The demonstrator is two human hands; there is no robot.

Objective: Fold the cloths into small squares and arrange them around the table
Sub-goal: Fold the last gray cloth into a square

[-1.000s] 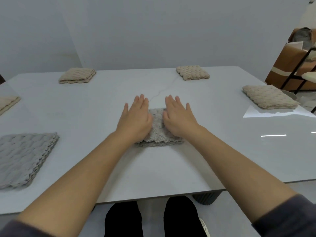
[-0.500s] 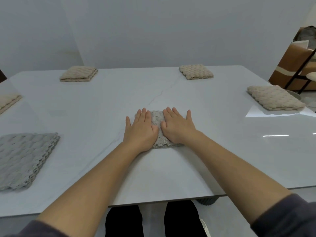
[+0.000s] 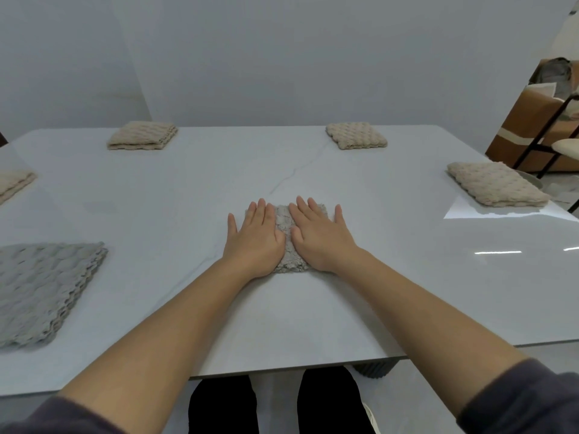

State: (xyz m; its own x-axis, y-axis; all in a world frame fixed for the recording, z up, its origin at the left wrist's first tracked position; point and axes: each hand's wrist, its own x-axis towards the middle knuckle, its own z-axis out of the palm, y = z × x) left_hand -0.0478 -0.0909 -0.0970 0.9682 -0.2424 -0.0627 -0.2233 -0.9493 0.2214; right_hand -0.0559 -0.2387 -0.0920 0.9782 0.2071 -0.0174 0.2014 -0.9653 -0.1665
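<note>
The grey cloth [image 3: 286, 242] lay folded small near the bench's [image 3: 391, 277] front edge, pinned under both hands: left [image 3: 255, 238] and right [image 3: 319, 236] flat, fingers straight. Once released, the thick weave would likely spring open, or uneven pressure might skew the square.

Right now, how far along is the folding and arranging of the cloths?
Done: four folded beige textured cloths sit near the white table's edges: far left, far right, right, left. In hand: left hand and right hand press flat on a small folded grey cloth. Left: the larger grey cloth at near left probably needs another fold.
</note>
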